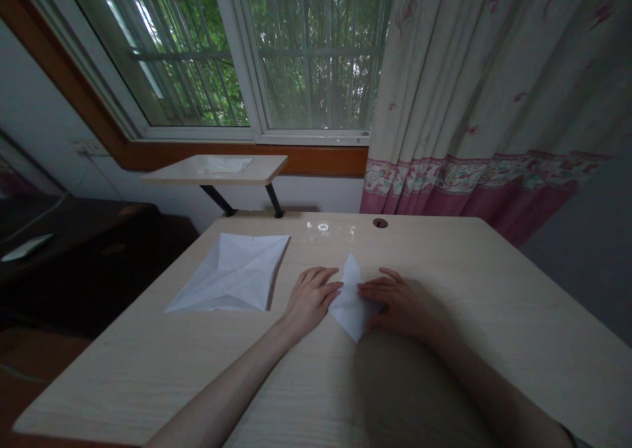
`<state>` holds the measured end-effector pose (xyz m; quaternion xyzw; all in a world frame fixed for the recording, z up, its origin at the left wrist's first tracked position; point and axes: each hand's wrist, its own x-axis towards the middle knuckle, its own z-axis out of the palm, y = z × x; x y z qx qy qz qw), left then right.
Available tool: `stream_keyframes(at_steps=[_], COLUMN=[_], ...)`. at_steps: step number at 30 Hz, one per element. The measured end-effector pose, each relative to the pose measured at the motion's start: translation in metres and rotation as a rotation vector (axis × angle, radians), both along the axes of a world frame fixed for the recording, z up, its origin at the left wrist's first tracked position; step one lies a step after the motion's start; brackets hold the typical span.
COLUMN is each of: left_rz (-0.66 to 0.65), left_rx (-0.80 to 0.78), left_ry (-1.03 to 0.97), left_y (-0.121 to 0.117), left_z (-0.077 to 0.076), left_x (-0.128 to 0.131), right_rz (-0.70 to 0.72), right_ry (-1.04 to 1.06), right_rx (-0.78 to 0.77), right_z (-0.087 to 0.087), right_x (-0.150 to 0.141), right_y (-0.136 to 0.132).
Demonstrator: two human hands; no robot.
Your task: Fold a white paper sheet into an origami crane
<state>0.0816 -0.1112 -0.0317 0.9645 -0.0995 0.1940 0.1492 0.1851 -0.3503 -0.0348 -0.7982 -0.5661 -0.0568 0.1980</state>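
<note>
A small white folded paper (351, 298), kite-shaped with points toward the window and toward me, lies on the light wooden table (444, 369). My left hand (312, 299) lies flat at the paper's left edge, fingers stretched out and touching it. On the paper's right edge rests my right hand (395, 303), its fingers extended and pressing down. Neither hand grips anything. A larger white sheet (231, 274), creased and unfolded, lies flat on the table to the left of my left hand.
A small raised shelf (217, 170) on black brackets stands at the table's back left, with a paper on it. A cable hole (380, 223) sits near the back edge. Window behind, curtain (494, 106) at right, dark cabinet (74, 250) at left.
</note>
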Motion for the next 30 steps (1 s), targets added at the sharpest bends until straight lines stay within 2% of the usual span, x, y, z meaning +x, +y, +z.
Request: stream_keyframes(at_steps=[4, 10, 15, 20, 30], left_rz=[-0.006, -0.012, -0.094, -0.173, -0.082], left_rx=[-0.025, -0.076, -0.097, -0.022, 0.067], left_ry=[-0.001, 0.002, -0.055, -0.072, -0.111], left_y=[-0.002, -0.002, 0.005, 0.005, -0.013], left_z=[0.003, 0.008, 0.01, 0.014, 0.003], left_x=[-0.001, -0.003, -0.004, -0.004, -0.005], right_rz=[0.007, 0.046, 0.038, 0.037, 0.032], right_ry=[0.03, 0.043, 0.015, -0.018, -0.081], right_rx=[-0.006, 0.04, 0.074, 0.08, 0.146], right_z=[0.003, -0.002, -0.005, -0.002, -0.009], right_x=[0.0, 0.003, 0.002, 0.001, 0.001], right_y=[0.0, -0.002, -0.003, -0.004, -0.001])
